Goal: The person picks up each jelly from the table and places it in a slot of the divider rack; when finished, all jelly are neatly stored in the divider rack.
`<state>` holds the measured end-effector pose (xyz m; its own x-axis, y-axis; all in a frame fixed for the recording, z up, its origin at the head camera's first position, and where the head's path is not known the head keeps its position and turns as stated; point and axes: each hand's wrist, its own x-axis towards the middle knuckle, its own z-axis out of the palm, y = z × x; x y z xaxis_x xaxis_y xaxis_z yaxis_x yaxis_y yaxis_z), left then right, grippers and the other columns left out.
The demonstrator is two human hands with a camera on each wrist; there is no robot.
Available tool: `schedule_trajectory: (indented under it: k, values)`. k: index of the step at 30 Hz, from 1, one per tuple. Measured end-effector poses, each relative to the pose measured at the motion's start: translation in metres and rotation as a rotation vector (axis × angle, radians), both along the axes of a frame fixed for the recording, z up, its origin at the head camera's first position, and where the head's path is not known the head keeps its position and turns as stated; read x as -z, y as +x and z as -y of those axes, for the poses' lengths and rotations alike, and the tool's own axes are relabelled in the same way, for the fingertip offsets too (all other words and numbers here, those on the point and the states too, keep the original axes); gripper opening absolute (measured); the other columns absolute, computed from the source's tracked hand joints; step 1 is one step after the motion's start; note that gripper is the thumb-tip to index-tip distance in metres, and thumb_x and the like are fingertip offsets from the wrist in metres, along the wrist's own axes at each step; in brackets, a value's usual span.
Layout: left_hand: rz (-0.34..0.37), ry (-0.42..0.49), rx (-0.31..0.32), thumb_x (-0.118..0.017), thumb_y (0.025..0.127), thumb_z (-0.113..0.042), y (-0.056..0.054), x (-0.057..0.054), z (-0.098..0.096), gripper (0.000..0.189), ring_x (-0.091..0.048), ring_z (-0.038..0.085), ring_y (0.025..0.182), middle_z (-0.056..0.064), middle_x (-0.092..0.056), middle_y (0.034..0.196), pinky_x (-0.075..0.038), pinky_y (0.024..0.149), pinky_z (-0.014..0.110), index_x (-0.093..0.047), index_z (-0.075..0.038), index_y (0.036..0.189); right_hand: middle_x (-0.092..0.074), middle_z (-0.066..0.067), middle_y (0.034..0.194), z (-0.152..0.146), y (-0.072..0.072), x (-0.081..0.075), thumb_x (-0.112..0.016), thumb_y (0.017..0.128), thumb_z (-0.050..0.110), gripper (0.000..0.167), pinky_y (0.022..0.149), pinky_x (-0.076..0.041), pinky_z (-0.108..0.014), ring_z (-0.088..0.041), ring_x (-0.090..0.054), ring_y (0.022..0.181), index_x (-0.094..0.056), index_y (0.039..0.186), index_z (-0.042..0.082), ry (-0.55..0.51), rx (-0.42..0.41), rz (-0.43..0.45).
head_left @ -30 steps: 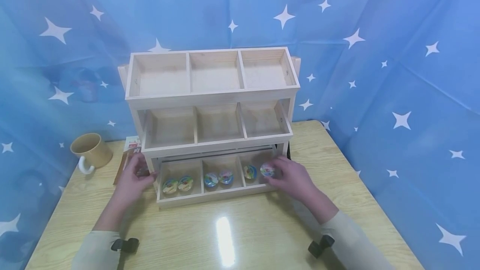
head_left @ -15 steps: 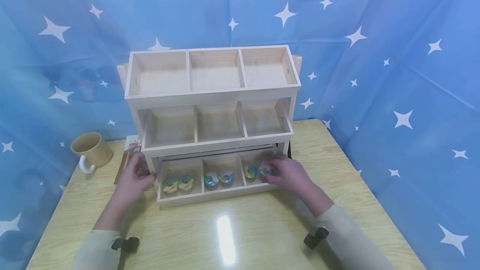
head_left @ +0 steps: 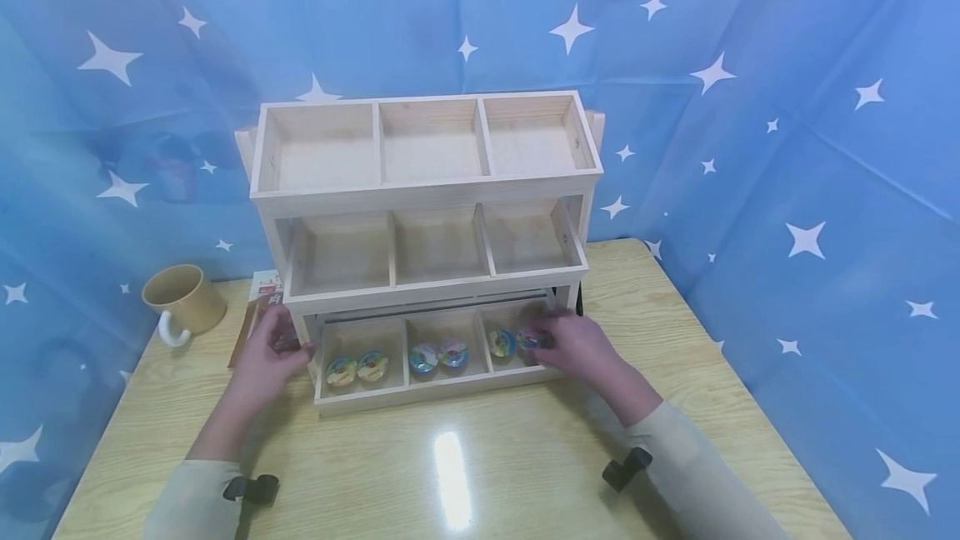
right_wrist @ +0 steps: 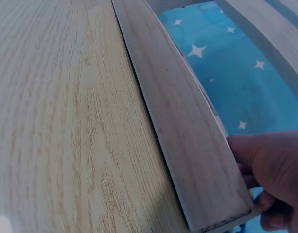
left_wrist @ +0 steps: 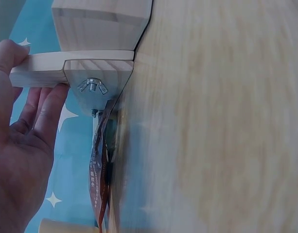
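Observation:
A three-tier wooden rack [head_left: 427, 190] stands on the table. My left hand [head_left: 262, 361] grips its left upright [left_wrist: 39, 68], thumb on one side and fingers on the other. At the right end of the bottom tier, my right hand [head_left: 581, 348] reaches into the compartment and holds a small jelly cup [head_left: 528, 338] with a printed lid, partly covered by the fingers. Another jelly cup [head_left: 502, 343] sits just left of it. In the right wrist view the fingers [right_wrist: 270, 160] pass behind the front board [right_wrist: 183, 116], which hides the cup.
Two yellowish cups [head_left: 357, 368] lie in the bottom left compartment and two bluish ones [head_left: 438, 356] in the middle. A tan mug [head_left: 183, 300] and a flat printed packet [head_left: 258, 298] are at the left. A starred blue curtain [head_left: 750, 190] hangs behind.
My right hand has shifted slightly left with the jelly cup, bringing it nearer its neighbour and further under the fingers. The left hand has stayed on the upright.

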<state>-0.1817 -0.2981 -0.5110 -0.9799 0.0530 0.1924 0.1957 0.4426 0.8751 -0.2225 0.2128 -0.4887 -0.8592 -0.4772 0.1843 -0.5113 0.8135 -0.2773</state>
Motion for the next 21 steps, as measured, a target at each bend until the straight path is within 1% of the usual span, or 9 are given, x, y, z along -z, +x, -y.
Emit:
schedule_trajectory:
  k: [3, 6, 9, 14, 18, 21]
  values:
    - [-0.003, 0.004, 0.000, -0.078, 0.099, 0.000, -0.0004, 0.0003, 0.0001, 0.065, -0.061, 0.032, 0.124, 0.024, -0.064, 0.138, -0.059, 0.093, 0.016, -0.049, -0.009, 0.156, -0.076, 0.001, 0.095, -0.0001, 0.0006, 0.0000, -0.093, 0.089, 0.030, 0.026, 0.071, -0.063, -0.040, -0.017, -0.067, 0.083, -0.083, 0.106, 0.012, -0.006, -0.004, -0.004]
    - [-0.003, 0.011, 0.000, -0.078, 0.099, 0.001, -0.0001, 0.0005, 0.0002, 0.066, -0.061, 0.032, 0.123, 0.024, -0.063, 0.137, -0.059, 0.094, 0.016, -0.049, -0.009, 0.156, -0.077, 0.000, 0.101, 0.0001, 0.0011, 0.0003, -0.092, 0.089, 0.030, 0.029, 0.075, -0.065, -0.042, -0.019, -0.070, 0.088, -0.083, 0.110, 0.012, -0.013, -0.002, 0.001]
    - [-0.005, 0.012, 0.001, -0.078, 0.099, 0.001, -0.0001, 0.0017, 0.0003, 0.066, -0.062, 0.035, 0.125, 0.024, -0.063, 0.138, -0.059, 0.094, 0.016, -0.049, -0.009, 0.157, -0.078, 0.000, 0.106, -0.0002, 0.0012, 0.0010, -0.092, 0.090, 0.031, 0.029, 0.078, -0.065, -0.043, -0.019, -0.071, 0.092, -0.084, 0.113, 0.015, -0.025, 0.006, 0.018]
    - [-0.001, 0.033, 0.011, -0.077, 0.099, 0.000, 0.0001, 0.0023, 0.0006, 0.067, -0.061, 0.044, 0.130, 0.025, -0.061, 0.141, -0.058, 0.095, 0.016, -0.047, -0.010, 0.158, -0.077, 0.003, 0.109, -0.0005, 0.0002, 0.0036, -0.093, 0.091, 0.033, 0.028, 0.080, -0.065, -0.042, -0.015, -0.072, 0.094, -0.084, 0.114, 0.019, -0.060, 0.025, 0.050]
    - [0.001, 0.049, 0.016, -0.077, 0.099, 0.002, 0.0003, 0.0027, 0.0001, 0.067, -0.060, 0.048, 0.132, 0.027, -0.060, 0.141, -0.058, 0.095, 0.015, -0.047, -0.010, 0.159, -0.077, 0.003, 0.111, -0.0020, 0.0013, 0.0053, -0.093, 0.091, 0.035, 0.031, 0.082, -0.066, -0.044, -0.014, -0.074, 0.093, -0.084, 0.116, 0.019, -0.088, 0.032, 0.067]
    - [0.005, 0.054, 0.018, -0.076, 0.099, 0.002, 0.0003, 0.0033, -0.0008, 0.067, -0.059, 0.049, 0.133, 0.027, -0.059, 0.142, -0.058, 0.095, 0.016, -0.046, -0.010, 0.159, -0.078, 0.002, 0.114, -0.0038, 0.0037, 0.0043, -0.092, 0.092, 0.036, 0.033, 0.083, -0.066, -0.045, -0.014, -0.076, 0.094, -0.084, 0.119, 0.019, -0.098, 0.035, 0.071]
